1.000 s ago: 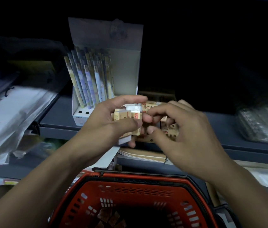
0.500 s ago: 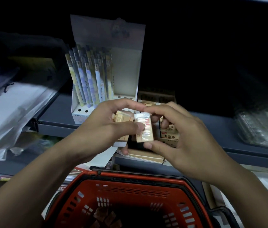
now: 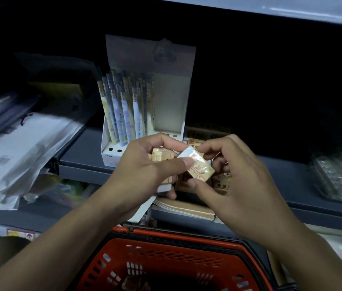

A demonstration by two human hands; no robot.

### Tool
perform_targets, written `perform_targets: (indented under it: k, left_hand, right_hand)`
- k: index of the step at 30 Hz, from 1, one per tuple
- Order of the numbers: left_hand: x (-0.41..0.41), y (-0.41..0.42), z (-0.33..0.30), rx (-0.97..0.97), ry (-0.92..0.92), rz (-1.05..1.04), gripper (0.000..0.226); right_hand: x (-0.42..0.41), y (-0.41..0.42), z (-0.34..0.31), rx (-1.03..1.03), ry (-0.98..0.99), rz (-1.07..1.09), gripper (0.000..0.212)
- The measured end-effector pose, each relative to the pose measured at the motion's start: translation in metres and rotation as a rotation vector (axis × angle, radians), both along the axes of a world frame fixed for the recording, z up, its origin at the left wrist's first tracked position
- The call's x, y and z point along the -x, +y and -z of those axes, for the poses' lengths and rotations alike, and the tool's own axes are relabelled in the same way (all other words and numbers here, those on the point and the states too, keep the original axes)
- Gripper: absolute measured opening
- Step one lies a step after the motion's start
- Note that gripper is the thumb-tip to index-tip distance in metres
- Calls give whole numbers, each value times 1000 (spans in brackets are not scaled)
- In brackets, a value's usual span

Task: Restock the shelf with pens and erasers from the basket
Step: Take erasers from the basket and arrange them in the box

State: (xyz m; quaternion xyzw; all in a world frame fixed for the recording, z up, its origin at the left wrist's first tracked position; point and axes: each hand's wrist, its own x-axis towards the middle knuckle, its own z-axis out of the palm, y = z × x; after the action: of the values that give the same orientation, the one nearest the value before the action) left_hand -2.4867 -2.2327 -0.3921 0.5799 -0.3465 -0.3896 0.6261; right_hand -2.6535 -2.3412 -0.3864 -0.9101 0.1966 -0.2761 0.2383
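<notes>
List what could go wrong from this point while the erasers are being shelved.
1. The left hand grips a stack of erasers while the right hand pinches one wrapped eraser by its edges; a loose grip could drop it into the red basket or past it.
2. The pen display box stands close behind the hands; a bump might tip it.
3. Dim light may hide where the eraser box has room.

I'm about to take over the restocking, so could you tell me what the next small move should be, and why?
Probably the right hand should carry the eraser it pinches forward into the eraser box on the shelf; the left hand holds more.
</notes>
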Motion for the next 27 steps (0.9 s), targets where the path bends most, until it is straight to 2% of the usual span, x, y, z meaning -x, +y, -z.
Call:
perform_targets:
  k: [4, 7, 13, 18, 22, 27]
  left_hand:
    - [-5, -1, 0, -5, -70, -28, 16]
    - [-6, 1, -2, 8, -206, -15, 29]
    - [-5, 2, 4, -57, -455, 35, 31]
    - [-6, 2, 11, -32, -700, -9, 19]
    - [-6, 2, 12, -31, -923, -11, 6]
    - [-9, 5, 12, -103, -1021, 44, 10]
  right_hand:
    - [-3, -6, 1, 37, -16, -12, 36]
    - [-1, -10, 1, 42, -22, -32, 36]
    - [10, -17, 10, 78, 20, -11, 30]
    - [11, -27, 13, 56, 3, 44, 17]
    - [8, -35, 19, 63, 26, 113, 16]
    - [-2, -43, 24, 61, 46, 201, 13]
